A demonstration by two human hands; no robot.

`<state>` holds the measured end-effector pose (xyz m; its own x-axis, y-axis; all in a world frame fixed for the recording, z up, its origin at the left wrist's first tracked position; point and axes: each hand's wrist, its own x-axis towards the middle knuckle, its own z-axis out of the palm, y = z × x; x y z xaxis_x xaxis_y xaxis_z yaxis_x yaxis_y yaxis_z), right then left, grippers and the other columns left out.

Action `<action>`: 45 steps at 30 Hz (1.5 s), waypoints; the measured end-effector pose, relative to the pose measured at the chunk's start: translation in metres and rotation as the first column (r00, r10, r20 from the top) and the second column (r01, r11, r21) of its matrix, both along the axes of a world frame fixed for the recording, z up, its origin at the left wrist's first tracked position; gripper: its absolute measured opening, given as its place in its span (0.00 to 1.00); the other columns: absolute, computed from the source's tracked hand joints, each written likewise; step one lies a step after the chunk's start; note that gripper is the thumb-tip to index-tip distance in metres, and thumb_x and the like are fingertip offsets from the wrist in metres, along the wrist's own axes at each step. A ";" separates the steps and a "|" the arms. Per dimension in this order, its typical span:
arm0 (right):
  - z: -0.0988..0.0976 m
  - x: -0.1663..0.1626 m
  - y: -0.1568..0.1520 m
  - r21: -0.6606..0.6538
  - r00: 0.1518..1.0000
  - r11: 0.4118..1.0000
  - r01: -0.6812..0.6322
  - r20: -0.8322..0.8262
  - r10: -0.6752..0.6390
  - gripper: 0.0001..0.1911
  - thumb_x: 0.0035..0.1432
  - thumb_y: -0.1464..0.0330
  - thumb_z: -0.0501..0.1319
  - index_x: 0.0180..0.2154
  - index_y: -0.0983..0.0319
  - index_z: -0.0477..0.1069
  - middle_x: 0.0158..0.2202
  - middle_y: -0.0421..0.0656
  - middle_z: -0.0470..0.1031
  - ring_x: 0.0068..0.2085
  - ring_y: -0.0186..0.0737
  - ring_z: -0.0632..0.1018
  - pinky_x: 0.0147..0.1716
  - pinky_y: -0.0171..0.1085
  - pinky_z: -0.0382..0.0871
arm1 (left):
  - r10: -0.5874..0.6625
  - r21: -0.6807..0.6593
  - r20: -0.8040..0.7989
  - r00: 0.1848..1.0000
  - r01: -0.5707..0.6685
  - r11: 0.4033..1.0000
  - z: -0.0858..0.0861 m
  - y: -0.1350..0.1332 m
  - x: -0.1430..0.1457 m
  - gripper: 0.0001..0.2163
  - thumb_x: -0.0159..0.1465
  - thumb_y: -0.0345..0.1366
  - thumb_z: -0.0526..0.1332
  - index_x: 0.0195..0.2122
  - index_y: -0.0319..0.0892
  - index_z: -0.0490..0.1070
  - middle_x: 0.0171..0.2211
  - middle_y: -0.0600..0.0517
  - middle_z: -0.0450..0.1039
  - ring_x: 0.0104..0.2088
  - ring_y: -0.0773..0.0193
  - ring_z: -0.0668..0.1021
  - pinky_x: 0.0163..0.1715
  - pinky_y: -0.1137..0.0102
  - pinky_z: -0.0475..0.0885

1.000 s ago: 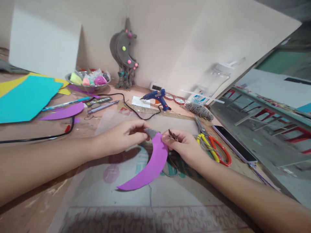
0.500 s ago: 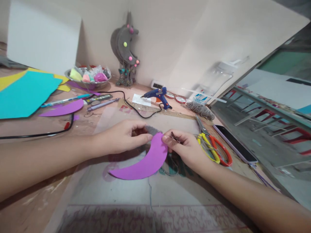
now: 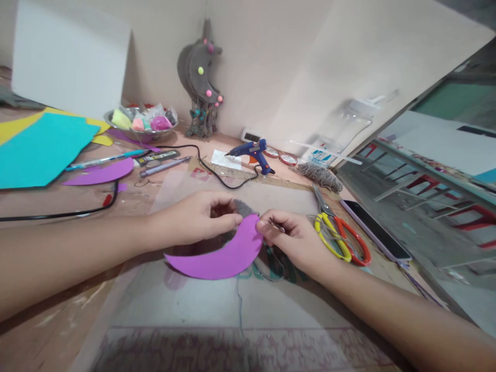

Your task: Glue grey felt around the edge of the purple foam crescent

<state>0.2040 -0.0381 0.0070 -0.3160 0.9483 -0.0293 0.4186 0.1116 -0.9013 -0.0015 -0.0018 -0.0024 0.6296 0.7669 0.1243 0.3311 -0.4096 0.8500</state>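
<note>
A purple paper crescent (image 3: pixel 220 261) is held low over the clear plastic sheet (image 3: pixel 186 315). My left hand (image 3: pixel 203 219) pinches near its upper end, with the thumb at the crescent's inner edge. Behind the paper, a grey yarn-like piece (image 3: pixel 245 208) shows between my hands; most of it is hidden. My right hand (image 3: pixel 287 232) is closed on the crescent's upper right edge, thumb in front. A thin dark strand shows by its fingers. Below that hand, a loop of grey yarn (image 3: pixel 267 274) lies on the sheet.
A blue glue gun (image 3: pixel 253 151) stands ahead, its black cord (image 3: pixel 225 181) trailing left. Scissors (image 3: pixel 337 232), a phone (image 3: pixel 375 230) and a yarn bundle (image 3: pixel 320 176) lie right. Left are coloured sheets (image 3: pixel 42 150), pens (image 3: pixel 165 167) and a clay bowl (image 3: pixel 143 133). A grey moon ornament (image 3: pixel 197 72) hangs behind.
The purple crescent has turned, its pointed left tip swinging up and leftward and its upper right edge shifting slightly left. My right hand has moved a little left with it; my left hand stays nearly still.
</note>
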 end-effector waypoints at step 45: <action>-0.002 0.015 -0.001 0.657 0.729 0.575 -0.487 0.668 -0.146 0.10 0.62 0.65 0.56 0.41 0.64 0.70 0.30 0.43 0.74 0.31 0.38 0.69 0.31 0.37 0.59 | -0.081 0.007 -0.003 0.997 0.081 0.997 0.003 0.000 -0.002 0.14 0.64 0.39 0.52 0.23 0.39 0.64 0.18 0.58 0.61 0.19 0.73 0.64 0.20 0.76 0.58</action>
<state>0.2185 -0.0390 0.0046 -0.6787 0.6147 0.4018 0.6834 0.7290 0.0391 -0.0036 -0.0021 0.0010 0.6901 0.7124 0.1278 0.2987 -0.4412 0.8463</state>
